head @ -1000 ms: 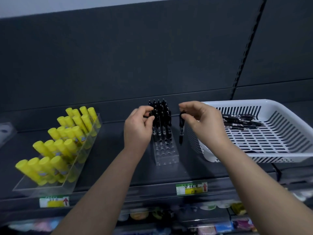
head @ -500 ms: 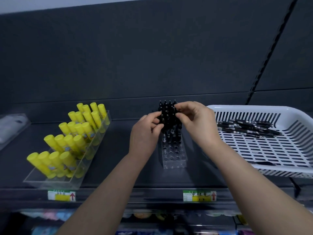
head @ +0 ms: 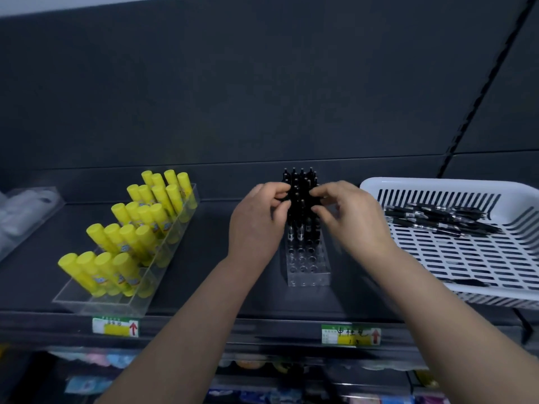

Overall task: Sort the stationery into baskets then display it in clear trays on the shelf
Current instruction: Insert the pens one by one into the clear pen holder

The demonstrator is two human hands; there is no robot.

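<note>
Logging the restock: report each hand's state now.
Left hand: pinches the pens in the holder.
Right hand: pinches the same pens from the other side.

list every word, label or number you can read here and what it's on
Right shelf tag: handwritten, seems "中性笔"; red up arrow; small print blurred.
Left shelf tag: red up arrow; print unreadable.
Glue sticks: blue labels too blurred.
Basket pens: markings too small.
</note>
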